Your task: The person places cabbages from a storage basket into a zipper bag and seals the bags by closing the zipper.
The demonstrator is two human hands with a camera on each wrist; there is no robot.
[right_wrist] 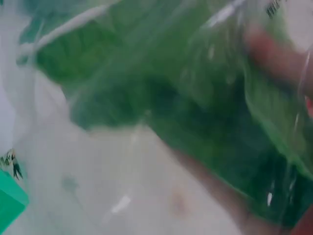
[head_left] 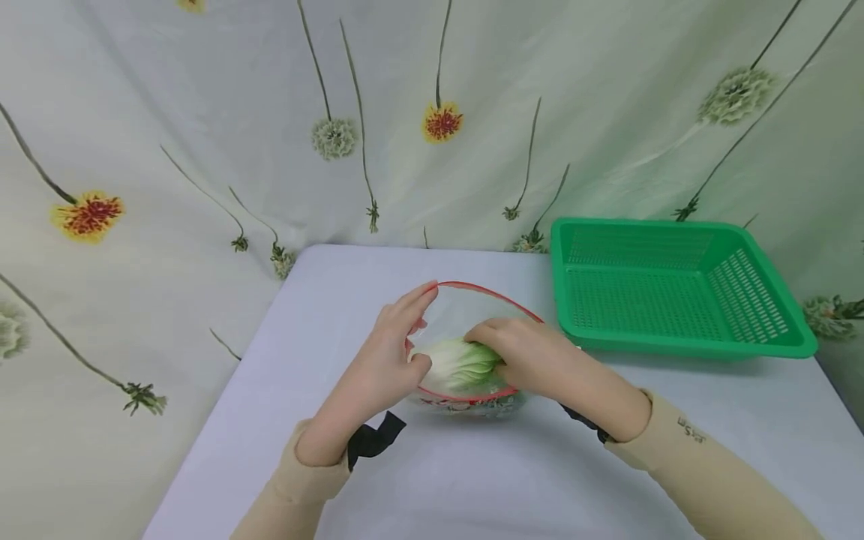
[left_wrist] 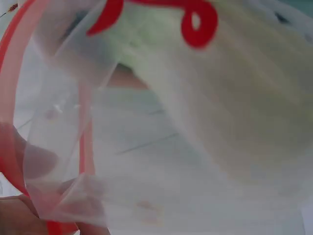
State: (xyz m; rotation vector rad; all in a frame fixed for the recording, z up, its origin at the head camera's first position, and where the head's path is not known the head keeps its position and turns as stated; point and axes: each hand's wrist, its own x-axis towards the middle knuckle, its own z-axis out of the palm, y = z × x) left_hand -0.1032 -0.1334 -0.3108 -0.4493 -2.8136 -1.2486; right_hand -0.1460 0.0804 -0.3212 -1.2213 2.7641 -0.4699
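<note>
A clear plastic bag [head_left: 466, 406] with a red rim and red print stands with its mouth spread at the middle of the table. My left hand [head_left: 385, 352] holds the bag's left edge; in the left wrist view its fingers [left_wrist: 39, 159] are at the red rim. Inside the bag's mouth lies a bok choy [head_left: 455, 364], its white base toward the left. My right hand [head_left: 529, 356] grips the leafy end of the bok choy. Through the plastic, the right wrist view shows dark green leaves [right_wrist: 161, 107] and blurred fingers [right_wrist: 276, 56] around them.
At the back right of the white-covered table [head_left: 283, 420] sits a green plastic basket [head_left: 682, 345] with slotted walls; no contents show in it. A flower-printed cloth [head_left: 378, 82] hangs behind the table. Black straps [head_left: 378, 437] circle the wrists.
</note>
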